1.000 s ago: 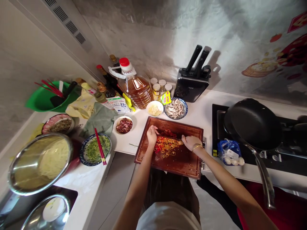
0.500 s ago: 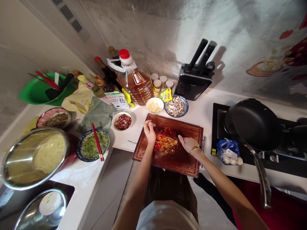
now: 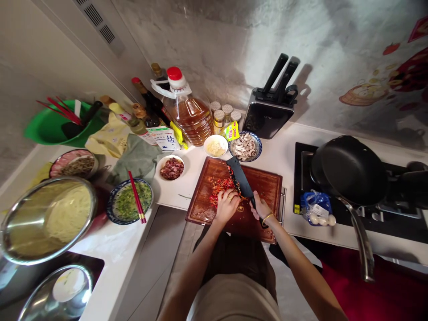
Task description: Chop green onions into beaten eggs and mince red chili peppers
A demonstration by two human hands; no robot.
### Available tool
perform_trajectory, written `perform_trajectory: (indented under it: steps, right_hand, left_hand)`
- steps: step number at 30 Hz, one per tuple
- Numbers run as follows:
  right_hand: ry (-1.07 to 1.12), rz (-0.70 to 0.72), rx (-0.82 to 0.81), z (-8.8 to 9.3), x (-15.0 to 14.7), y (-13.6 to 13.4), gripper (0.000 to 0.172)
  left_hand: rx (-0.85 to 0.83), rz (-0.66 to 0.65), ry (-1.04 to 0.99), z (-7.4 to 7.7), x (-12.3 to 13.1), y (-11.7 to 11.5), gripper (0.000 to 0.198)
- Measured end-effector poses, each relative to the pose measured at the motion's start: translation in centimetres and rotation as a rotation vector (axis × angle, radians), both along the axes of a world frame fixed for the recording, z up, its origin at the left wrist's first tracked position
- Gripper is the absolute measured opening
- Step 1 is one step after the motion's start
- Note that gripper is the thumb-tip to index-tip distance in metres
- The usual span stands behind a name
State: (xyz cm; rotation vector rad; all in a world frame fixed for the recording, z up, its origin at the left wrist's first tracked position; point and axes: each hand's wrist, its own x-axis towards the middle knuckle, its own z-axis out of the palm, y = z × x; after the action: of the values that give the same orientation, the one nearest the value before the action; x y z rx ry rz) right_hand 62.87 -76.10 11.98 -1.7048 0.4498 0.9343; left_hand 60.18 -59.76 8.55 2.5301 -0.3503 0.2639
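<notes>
A black-bladed knife point(image 3: 241, 177) lies flat-side up over the brown cutting board point(image 3: 264, 178), its blade pointing to the back left. My right hand point(image 3: 261, 208) is wrapped round its black handle. Chopped red peppers point(image 3: 219, 183) are heaped on the board's left half, and some bits cling to the blade's left edge. My left hand point(image 3: 228, 204) is over the front of the heap, beside the blade, with its fingers curved and close together. Whatever lies under those fingers is hidden.
Behind the board stand a bowl of minced garlic point(image 3: 216, 146), a plate of sliced mushrooms point(image 3: 245, 147) and a knife block point(image 3: 269, 113). A bowl of meat point(image 3: 171, 168) is at left, a black pan point(image 3: 351, 171) at right. Red chopsticks point(image 3: 137, 196) rest across a bowl of greens.
My left hand has come down to the near side of the peppers. The knife has turned, its blade now showing flat and pointing away. The peppers are gathered further left.
</notes>
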Motion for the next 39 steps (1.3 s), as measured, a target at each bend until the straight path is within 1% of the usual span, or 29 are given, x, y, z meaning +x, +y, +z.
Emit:
perform_trajectory:
  steps: [2,3,5,7,9,12,14,16,18,20,22,24,26,28,30,32,34,36,37,39]
  right_hand:
    - [-0.013,-0.008,-0.033,0.3,-0.8,-0.4,0.063]
    - [-0.041,0.002,-0.087,0.3,-1.4,-0.7,0.064]
    - [-0.151,0.040,-0.257,0.2,-3.1,-1.7,0.068]
    - [-0.262,0.089,-0.463,-0.1,-4.9,-2.5,0.068]
    - [-0.282,0.147,-0.646,-0.3,-6.3,-2.7,0.064]
    - [-0.184,0.231,-0.850,-0.6,-7.3,-1.6,0.060]
    - [-0.151,0.272,-0.918,-0.7,-7.3,-0.1,0.059]
    - [-0.158,0.309,-0.929,-0.8,-7.4,1.7,0.057]
    - [-0.192,0.341,-0.906,-0.9,-7.8,3.2,0.055]
    - [-0.229,0.360,-0.887,-0.7,-8.3,4.1,0.053]
    - [-0.261,0.361,-0.880,-0.3,-8.4,3.8,0.055]
    - [-0.299,0.364,-0.849,0.4,-7.7,2.8,0.059]
    - [-0.349,0.392,-0.783,1.1,-6.2,1.5,0.063]
    - [-0.394,0.445,-0.725,1.5,-4.4,0.8,0.066]
    - [-0.422,0.499,-0.705,1.5,-2.9,0.9,0.068]
    - [-0.419,0.543,-0.730,1.2,-2.0,1.7,0.070]
    - [-0.396,0.584,-0.794,0.7,-1.9,2.6,0.070]
    - [-0.393,0.626,-0.865,0.2,-2.2,3.0,0.065]
    - [-0.416,0.645,-0.893,0.1,-2.4,3.0,0.062]
    - [-0.506,0.672,-0.930,0.2,-2.9,2.6,0.059]
  left_hand:
    - [0.015,0.051,-0.008,0.2,0.2,1.1,0.014]
    - [0.016,0.075,-0.012,0.3,0.1,1.6,0.013]
    - [0.002,0.103,-0.011,0.5,-0.2,2.5,0.013]
    - [-0.024,0.117,-0.005,0.6,-0.7,3.0,0.012]
    - [-0.049,0.129,0.001,0.5,-1.2,3.3,0.013]
    - [-0.080,0.133,0.000,0.1,-1.9,3.6,0.013]
    - [-0.097,0.143,-0.008,-0.1,-2.3,4.1,0.015]
    - [-0.115,0.164,-0.018,-0.3,-2.6,4.8,0.015]
    - [-0.132,0.183,-0.021,-0.4,-2.8,5.7,0.015]
    - [-0.152,0.204,-0.021,-0.1,-2.9,6.7,0.016]
    - [-0.197,0.234,-0.016,0.6,-2.6,7.6,0.017]
    - [-0.282,0.269,-0.016,1.6,-1.7,8.4,0.020]
    - [-0.389,0.286,-0.024,2.6,0.2,8.8,0.024]
    - [-0.487,0.274,-0.029,3.2,3.1,8.6,0.027]
    - [-0.570,0.257,-0.010,3.1,6.5,7.9,0.029]
    - [-0.615,0.239,0.043,2.7,9.4,6.9,0.029]
    - [-0.594,0.194,0.103,2.4,11.2,6.1,0.028]
    - [-0.497,0.160,0.097,2.8,11.4,5.7,0.027]
    - [-0.421,0.152,0.072,3.3,11.0,5.8,0.026]
    - [-0.233,0.115,0.040,5.0,9.7,6.2,0.025]
